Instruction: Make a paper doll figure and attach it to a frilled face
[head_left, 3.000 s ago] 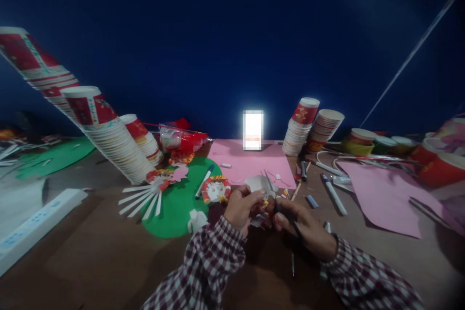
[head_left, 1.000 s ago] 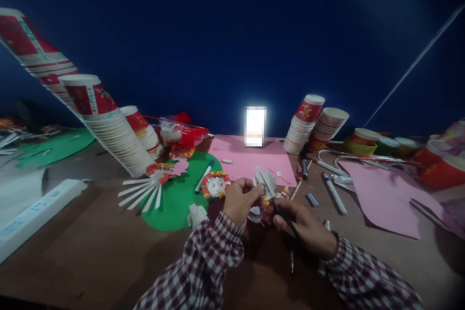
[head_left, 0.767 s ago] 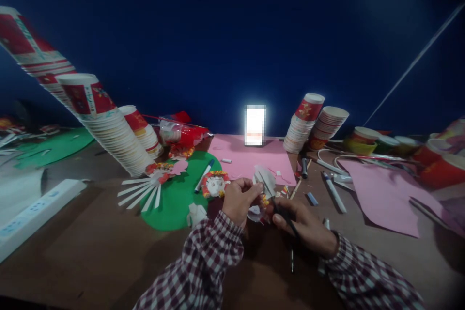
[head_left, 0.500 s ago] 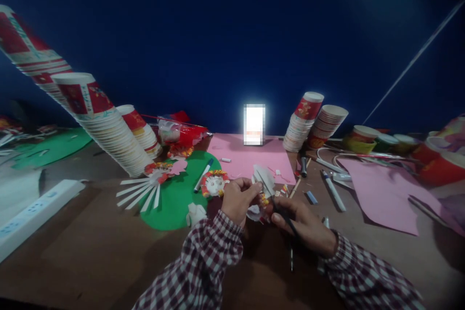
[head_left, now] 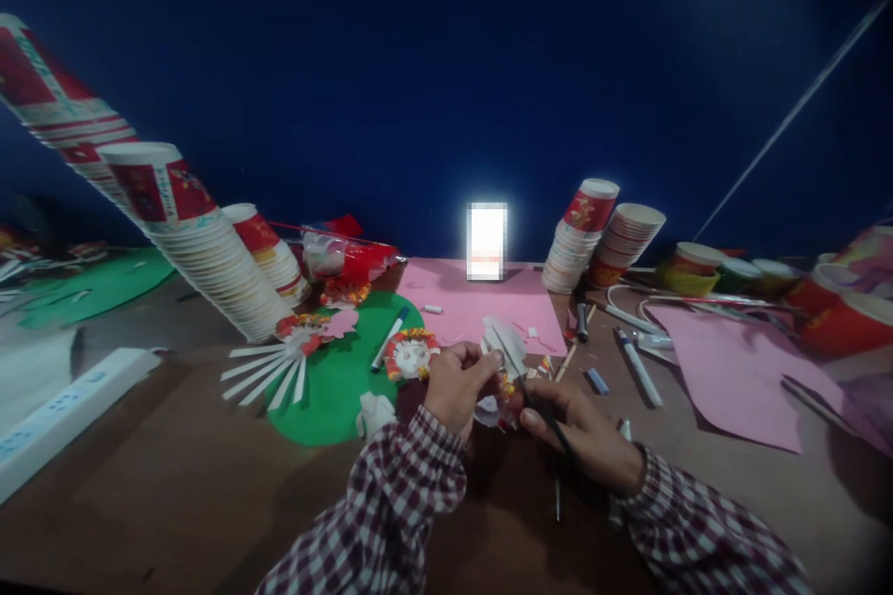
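Observation:
My left hand [head_left: 457,383] pinches a white paper piece [head_left: 497,349] between thumb and fingertips. My right hand [head_left: 586,428] is closed on a pair of dark-handled scissors [head_left: 548,418], whose blades lie across that paper. Beneath my hands is a cut paper-cup piece [head_left: 489,409], partly hidden by the fingers. Left of my left hand sits a cut flower shape [head_left: 411,355] with a red and yellow rim and a white middle. A crumpled white scrap [head_left: 375,414] lies close to my left sleeve.
Tall paper-cup stacks lean at left [head_left: 202,242] and right [head_left: 579,232]. A green sheet [head_left: 313,423] carries a marker [head_left: 391,339] and a fringed cup [head_left: 272,372]. A glowing blurred rectangle [head_left: 486,242] stands on pink paper [head_left: 433,284]. A power strip [head_left: 76,409] lies left, another marker [head_left: 638,367] right.
The scissor blades look closer together on the white paper than before. Both hands keep nearly the same place, and the view has shifted very slightly.

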A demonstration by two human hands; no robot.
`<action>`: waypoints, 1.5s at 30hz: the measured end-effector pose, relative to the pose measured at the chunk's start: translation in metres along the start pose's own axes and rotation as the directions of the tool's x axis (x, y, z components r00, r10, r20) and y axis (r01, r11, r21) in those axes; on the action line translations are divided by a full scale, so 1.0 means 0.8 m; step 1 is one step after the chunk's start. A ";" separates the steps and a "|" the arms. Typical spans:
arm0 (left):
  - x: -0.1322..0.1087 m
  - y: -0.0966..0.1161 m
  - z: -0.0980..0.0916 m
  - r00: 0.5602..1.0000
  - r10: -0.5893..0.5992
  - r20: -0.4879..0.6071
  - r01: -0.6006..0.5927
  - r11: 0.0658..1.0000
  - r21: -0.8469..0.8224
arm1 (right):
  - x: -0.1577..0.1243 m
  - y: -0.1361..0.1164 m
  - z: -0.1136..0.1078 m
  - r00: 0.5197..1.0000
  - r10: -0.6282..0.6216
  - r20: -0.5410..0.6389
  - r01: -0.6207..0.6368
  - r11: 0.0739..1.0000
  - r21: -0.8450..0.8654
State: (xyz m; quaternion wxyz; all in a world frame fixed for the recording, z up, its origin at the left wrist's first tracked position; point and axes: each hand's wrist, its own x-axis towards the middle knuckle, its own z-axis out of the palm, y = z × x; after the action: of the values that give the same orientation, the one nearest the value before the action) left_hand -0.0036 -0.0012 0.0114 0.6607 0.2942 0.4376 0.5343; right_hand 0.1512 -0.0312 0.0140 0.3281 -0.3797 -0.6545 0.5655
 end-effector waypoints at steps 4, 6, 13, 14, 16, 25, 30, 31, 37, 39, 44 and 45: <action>-0.002 -0.002 0.001 0.998 -0.056 0.014 0.057 0.996 -0.074 | 0.001 0.001 0.002 0.999 -0.033 -0.014 0.033 0.999 -0.010; -0.003 -0.002 0.001 0.996 -0.078 0.032 0.081 0.991 -0.103 | 0.001 0.000 0.003 0.998 -0.049 -0.029 0.048 0.999 -0.017; -0.003 0.000 0.000 0.989 -0.133 0.071 0.142 0.979 -0.146 | -0.001 -0.003 0.000 0.999 -0.040 -0.004 0.040 0.999 -0.013; -0.003 0.000 0.000 0.987 -0.142 0.077 0.152 0.977 -0.150 | -0.001 -0.003 -0.001 0.999 -0.037 0.003 0.037 0.999 -0.012; -0.003 0.001 0.000 0.983 -0.160 0.089 0.173 0.972 -0.158 | -0.001 -0.001 -0.003 0.999 -0.034 0.016 0.034 0.999 -0.002; -0.006 0.003 0.003 0.982 -0.169 0.081 0.179 0.974 -0.138 | -0.002 0.000 -0.002 0.999 -0.028 0.041 0.027 0.999 0.033; -0.008 -0.003 0.009 0.996 -0.091 0.007 0.091 0.987 -0.130 | -0.002 0.002 0.000 0.999 -0.042 -0.004 0.042 0.999 0.026; -0.009 -0.005 0.010 0.997 -0.083 -0.003 0.082 0.988 -0.128 | -0.001 0.003 0.001 0.999 -0.049 -0.022 0.050 0.998 0.023; -0.013 -0.012 0.012 0.999 -0.024 -0.042 0.020 0.993 -0.112 | 0.000 0.003 0.005 0.994 -0.087 -0.064 0.088 0.996 0.013; -0.013 -0.014 0.010 0.999 0.002 -0.035 -0.005 0.996 -0.085 | 0.001 0.003 0.005 0.995 -0.073 -0.063 0.076 0.997 0.035; -0.009 -0.020 0.005 1.000 0.003 -0.002 -0.003 0.998 -0.059 | 0.001 0.002 0.004 0.994 -0.082 -0.066 0.085 0.995 0.042; -0.009 -0.021 0.005 1.000 -0.008 -0.002 0.008 0.998 -0.054 | 0.001 0.001 0.003 0.994 -0.088 -0.062 0.090 0.995 0.043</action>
State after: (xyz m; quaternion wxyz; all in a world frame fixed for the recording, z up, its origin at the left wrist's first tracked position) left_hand 0.0071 -0.0118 0.0007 0.6700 0.2737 0.4249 0.5437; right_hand 0.1487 -0.0319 0.0125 0.3812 -0.3594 -0.6475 0.5534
